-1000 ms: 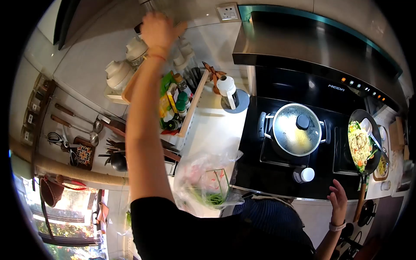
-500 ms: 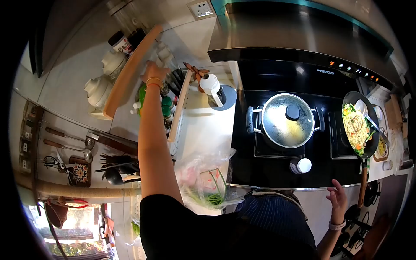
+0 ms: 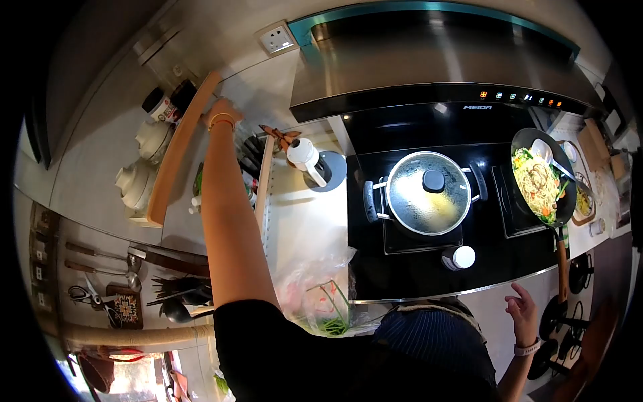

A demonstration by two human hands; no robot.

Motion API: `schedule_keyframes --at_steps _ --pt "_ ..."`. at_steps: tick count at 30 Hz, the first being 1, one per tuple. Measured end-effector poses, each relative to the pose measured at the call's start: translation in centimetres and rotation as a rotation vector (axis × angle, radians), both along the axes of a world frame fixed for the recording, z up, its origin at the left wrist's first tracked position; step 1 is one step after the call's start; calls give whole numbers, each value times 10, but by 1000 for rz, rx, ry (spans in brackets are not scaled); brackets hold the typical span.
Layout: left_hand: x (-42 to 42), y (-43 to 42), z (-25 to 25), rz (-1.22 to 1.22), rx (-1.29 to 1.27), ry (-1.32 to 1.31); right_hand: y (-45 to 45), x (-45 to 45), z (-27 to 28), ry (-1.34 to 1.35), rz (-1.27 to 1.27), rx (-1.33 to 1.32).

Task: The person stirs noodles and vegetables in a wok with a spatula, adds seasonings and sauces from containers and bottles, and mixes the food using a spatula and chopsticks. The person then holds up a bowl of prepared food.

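Observation:
My left hand (image 3: 223, 110) reaches up to the wall shelves on the left, close to the end of the upper wooden shelf (image 3: 175, 157). Its fingers are blurred and partly hidden, so whether they hold anything does not show. Below the forearm, bottles and dark-handled items stand along the lower wooden rack (image 3: 265, 177). My right hand (image 3: 522, 311) hangs in front of the stove's right side, fingers apart and nothing in it. Nearest to it are the wooden handle (image 3: 562, 271) of a wok of noodles (image 3: 538, 184) and a white-capped jar (image 3: 462, 257).
A glass-lidded pot (image 3: 429, 194) sits on the black stove (image 3: 408, 278) under the range hood (image 3: 429, 63). A white jug (image 3: 305, 157) and a plastic bag with greens (image 3: 328, 301) are on the counter. Utensils, including a black ladle (image 3: 175, 309), hang at the left.
The view has shifted, so the stove and shelves appear moved left. My left hand has moved closer to the upper shelf's end; my right hand remains raised and open.

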State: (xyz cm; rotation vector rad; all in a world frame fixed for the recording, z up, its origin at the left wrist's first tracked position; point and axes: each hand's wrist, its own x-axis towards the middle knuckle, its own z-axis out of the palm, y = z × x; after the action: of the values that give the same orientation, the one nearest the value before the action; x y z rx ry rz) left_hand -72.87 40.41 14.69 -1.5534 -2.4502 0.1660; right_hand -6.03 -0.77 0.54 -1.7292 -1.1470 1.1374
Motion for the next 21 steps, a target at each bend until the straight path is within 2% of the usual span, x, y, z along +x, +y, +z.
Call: schedule_keyframes --at_steps 3,5,9,12,15,17,18,20,21 --pt "2 3 2 106 -35 -112 -3 5 -1 -76 13 -9" --pt "6 2 -2 59 12 -10 1 4 6 -95 37 -71" --pt "24 2 1 49 154 35 17 7 1 -135 110 -88" --pt "45 -15 16 -45 215 16 38 -4 1 -148 183 -68" --pt "80 -62 44 -91 284 78 67 -33 6 -106 329 93" --pt "80 -86 49 -306 390 107 88 -61 17 -59 428 181" --pt "91 -108 56 -298 391 106 98 -78 25 -35 480 215" --pt "127 -167 78 -623 607 52 115 -111 39 -153 699 367" --pt "141 -191 87 -591 583 -11 120 -129 45 -148 748 428"
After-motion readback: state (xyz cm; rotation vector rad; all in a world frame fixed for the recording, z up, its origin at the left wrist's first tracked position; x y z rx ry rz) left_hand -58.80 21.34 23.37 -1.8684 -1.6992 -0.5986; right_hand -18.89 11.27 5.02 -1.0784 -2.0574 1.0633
